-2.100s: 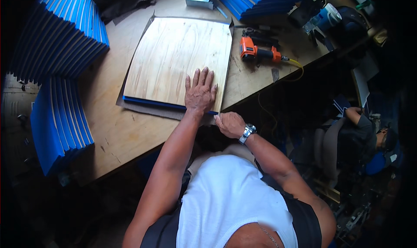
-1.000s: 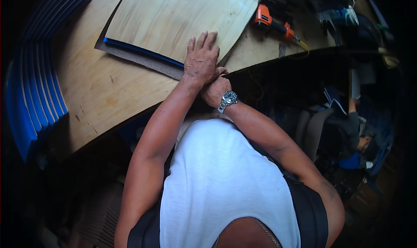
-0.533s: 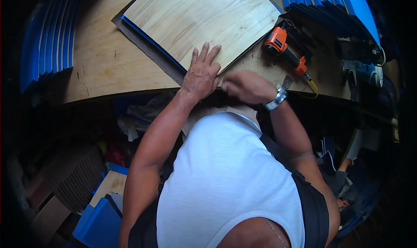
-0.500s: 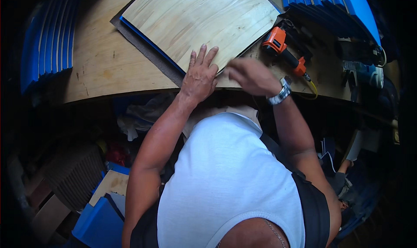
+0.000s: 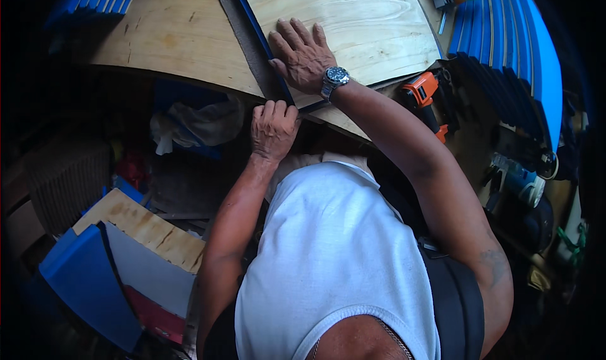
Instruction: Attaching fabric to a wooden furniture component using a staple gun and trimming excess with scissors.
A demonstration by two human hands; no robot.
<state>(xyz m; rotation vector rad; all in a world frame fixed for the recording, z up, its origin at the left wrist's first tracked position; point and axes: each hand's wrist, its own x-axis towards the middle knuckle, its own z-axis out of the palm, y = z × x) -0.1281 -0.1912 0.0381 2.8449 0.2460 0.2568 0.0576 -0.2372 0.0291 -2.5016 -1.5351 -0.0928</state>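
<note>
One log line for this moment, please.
left hand: fingers curled at near corner of board | right hand: palm down on board, fingers spread | orange tool: on table, right of board

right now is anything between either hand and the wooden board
Nothing visible separates the right hand from the wooden board under its palm. The left hand is at the near corner; what it touches there is hidden.
</note>
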